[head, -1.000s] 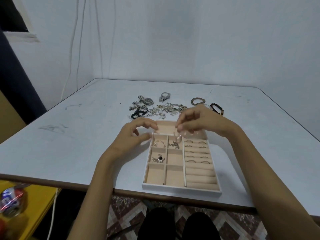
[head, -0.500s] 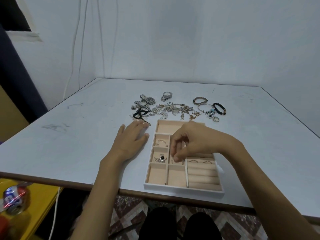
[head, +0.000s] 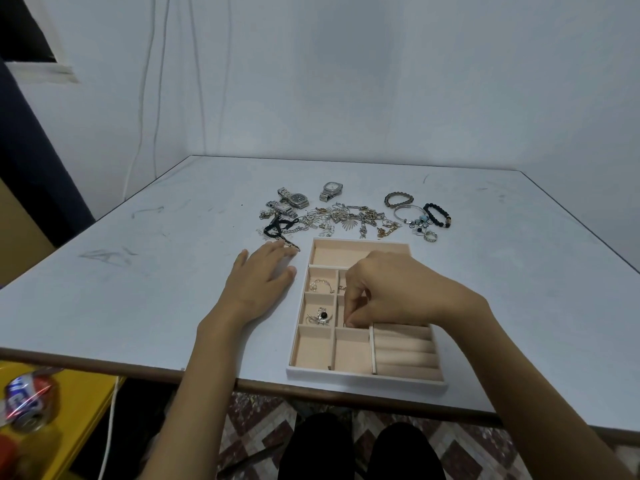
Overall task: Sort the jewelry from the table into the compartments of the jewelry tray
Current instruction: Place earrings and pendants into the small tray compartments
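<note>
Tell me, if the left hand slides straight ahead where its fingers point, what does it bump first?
Probably the black cord piece at the jewelry pile's near edge; the left hand already almost touches its metal end.

This looks like a plain room in a home, not a shop or workshop. A pale, scuffed bench (head: 173,271) with a brown edge stands pushed into the corner of bare painted walls (head: 381,81). Thin cables (head: 149,81) hang down the wall behind the bench's far left corner, and a dark window opening (head: 24,32) sits high to the left of them. Under the bench's near edge is a patterned tile floor (head: 256,431). Left of the bench, lower down, a yellow surface (head: 79,410) carries a crushed drink can (head: 27,400).
</note>
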The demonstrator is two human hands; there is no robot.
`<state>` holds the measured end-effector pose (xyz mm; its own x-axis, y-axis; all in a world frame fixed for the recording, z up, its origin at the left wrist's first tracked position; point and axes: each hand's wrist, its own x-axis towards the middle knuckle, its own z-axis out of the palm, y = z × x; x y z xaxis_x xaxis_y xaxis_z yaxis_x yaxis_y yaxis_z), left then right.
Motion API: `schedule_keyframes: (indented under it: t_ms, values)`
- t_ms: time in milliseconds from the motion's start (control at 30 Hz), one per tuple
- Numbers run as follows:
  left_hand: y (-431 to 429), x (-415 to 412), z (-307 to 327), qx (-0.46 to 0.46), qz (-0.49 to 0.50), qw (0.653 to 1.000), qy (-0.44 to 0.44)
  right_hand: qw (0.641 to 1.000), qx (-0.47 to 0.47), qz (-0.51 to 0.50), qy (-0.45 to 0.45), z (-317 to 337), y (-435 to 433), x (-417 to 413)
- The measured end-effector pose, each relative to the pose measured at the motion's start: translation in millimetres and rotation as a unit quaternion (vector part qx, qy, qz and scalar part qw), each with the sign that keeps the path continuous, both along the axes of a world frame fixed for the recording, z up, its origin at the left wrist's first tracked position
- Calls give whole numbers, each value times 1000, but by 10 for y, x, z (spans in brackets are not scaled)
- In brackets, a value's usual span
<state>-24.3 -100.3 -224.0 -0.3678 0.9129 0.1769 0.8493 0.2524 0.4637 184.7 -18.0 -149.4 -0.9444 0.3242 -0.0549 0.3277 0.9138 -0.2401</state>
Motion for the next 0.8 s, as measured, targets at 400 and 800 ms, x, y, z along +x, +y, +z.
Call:
schedule_keyframes:
  t_ms: [400, 800]
  values:
    - [-3, -10, -5, 0, 1, 1000, -3, 947, -172, -152, 224, 167, 890, -57]
    - [0, -14, -13, 4, 2, 1000, -5, 949, -7, -291, 119, -267, 1410, -111]
